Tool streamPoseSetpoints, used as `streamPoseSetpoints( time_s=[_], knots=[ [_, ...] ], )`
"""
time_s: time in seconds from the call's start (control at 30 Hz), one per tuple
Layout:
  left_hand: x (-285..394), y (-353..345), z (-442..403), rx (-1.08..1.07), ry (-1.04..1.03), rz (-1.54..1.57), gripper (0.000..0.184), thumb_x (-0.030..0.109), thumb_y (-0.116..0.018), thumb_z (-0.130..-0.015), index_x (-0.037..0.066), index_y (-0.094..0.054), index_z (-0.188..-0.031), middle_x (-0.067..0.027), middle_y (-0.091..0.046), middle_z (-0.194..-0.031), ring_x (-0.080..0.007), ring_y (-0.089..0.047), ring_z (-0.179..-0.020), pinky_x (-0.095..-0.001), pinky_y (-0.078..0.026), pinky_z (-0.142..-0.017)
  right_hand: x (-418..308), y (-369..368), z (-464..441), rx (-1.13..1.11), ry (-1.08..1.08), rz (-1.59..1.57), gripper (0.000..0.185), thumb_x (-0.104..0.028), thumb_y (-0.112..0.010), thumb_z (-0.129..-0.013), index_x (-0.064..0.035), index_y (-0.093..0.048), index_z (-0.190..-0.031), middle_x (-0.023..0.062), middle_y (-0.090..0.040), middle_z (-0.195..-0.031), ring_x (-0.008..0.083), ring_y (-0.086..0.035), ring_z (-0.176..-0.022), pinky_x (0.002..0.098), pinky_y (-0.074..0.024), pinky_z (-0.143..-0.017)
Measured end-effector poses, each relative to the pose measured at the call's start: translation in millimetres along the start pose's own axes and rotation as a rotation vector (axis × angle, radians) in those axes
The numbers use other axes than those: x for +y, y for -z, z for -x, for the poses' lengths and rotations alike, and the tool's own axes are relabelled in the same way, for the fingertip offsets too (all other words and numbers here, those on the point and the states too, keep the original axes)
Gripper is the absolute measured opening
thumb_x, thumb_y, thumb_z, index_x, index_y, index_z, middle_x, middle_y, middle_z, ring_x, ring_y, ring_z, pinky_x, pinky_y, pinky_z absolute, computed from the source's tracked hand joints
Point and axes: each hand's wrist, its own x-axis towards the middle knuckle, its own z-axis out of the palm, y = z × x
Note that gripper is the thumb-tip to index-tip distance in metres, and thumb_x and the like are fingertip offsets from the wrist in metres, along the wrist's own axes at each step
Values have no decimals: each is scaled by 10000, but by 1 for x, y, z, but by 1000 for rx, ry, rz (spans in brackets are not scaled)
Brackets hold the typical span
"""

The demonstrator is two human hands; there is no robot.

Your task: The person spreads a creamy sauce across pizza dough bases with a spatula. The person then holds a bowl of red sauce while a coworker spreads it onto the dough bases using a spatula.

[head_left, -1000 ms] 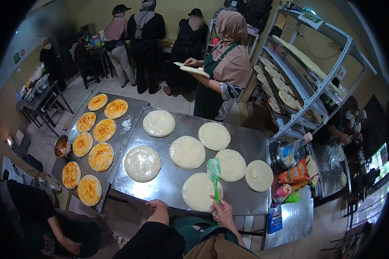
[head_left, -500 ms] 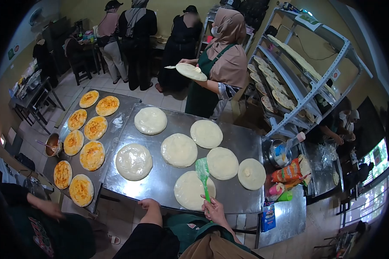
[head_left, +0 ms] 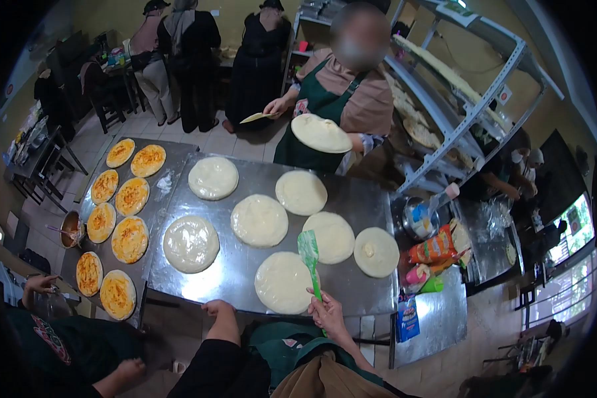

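My right hand [head_left: 327, 314] grips the handle of a green spatula [head_left: 310, 255], its whitish-smeared blade pointing away from me. Under the blade's near side lies a glossy flat dough round [head_left: 278, 285], close to the table's front edge. At that edge my left hand [head_left: 217, 309] rests with its fingers curled and nothing visible in them. Other pale rounds share the steel table [head_left: 245, 265]: a shiny one [head_left: 191, 244] at left, one [head_left: 259, 220] in the middle, and one [head_left: 376, 253] at right with a small lump on top.
On the left table, several rounds [head_left: 131, 239] carry orange topping beside a sauce bowl [head_left: 71, 229]. Across from me a co-worker [head_left: 338, 93] holds a dough round [head_left: 320, 132] and a spatula [head_left: 255, 117]. A metal bowl [head_left: 418, 219] and an orange packet [head_left: 433, 247] stand right.
The co-worker opposite has turned towards me, with dough and spatula now apart. My view has shifted slightly. My right hand still holds the green spatula. The person at left has moved their arms.
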Motion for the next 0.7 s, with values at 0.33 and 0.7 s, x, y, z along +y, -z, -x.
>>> streamPoseSetpoints(
  time_s=[0.33,0.7],
  knots=[
    [-16,14,57,72,51,-19,564,468,-502,-834,136,-458,-1288,-41,-527,-1176,-193,-524,-1087,-404,-363,-955,25,19,10,10,-146,-33,215,-179,-511,-940,-26,-564,-1080,23,-515,-674,11,-336,-391,170,-236,-338],
    [-18,13,43,6,-33,-137,522,389,-469,-875,140,-410,-1330,-36,-519,-1222,-174,-517,-1105,-326,-449,-880,-22,30,-9,49,88,-197,219,-156,-500,-938,3,-549,-1080,22,-508,-665,15,-352,-407,170,-260,-345]
  ],
)
